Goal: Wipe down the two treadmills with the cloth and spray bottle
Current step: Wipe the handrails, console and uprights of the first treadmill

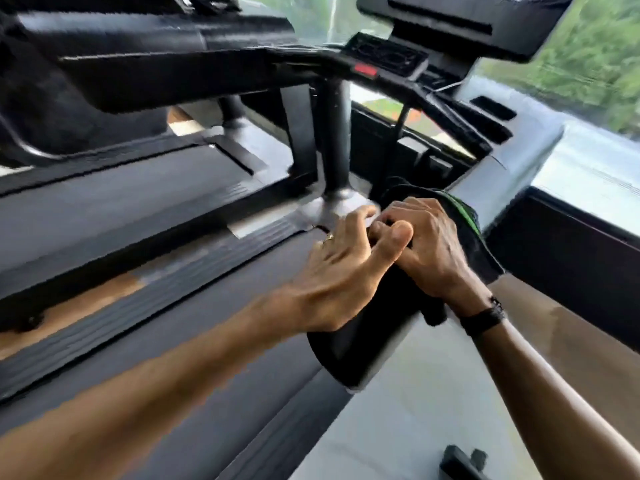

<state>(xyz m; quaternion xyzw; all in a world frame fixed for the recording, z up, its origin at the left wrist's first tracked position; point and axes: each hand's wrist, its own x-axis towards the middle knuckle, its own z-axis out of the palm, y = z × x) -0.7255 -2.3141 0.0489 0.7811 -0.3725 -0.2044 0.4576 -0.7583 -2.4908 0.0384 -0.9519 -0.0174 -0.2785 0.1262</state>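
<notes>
A dark cloth [465, 220] with a green stripe is draped over the end of the near treadmill's handrail [349, 358]. My right hand [429, 251] grips the cloth from above, pressing it on the rail. My left hand [343, 268] meets it from the left, fingers curled and thumb stretched out, pinching the cloth's edge. Beneath my arms runs the near treadmill's belt [221, 344]. Its console [388, 60] with a red button [365, 69] sits ahead. The second treadmill [121, 192] lies to the left. No spray bottle can be made out.
A black upright post [334, 140] rises just beyond my hands. A window ledge [571, 244] and glass with greenery run along the right. A small dark object [460, 462] pokes in at the bottom edge. Wooden floor [69, 317] shows between the treadmills.
</notes>
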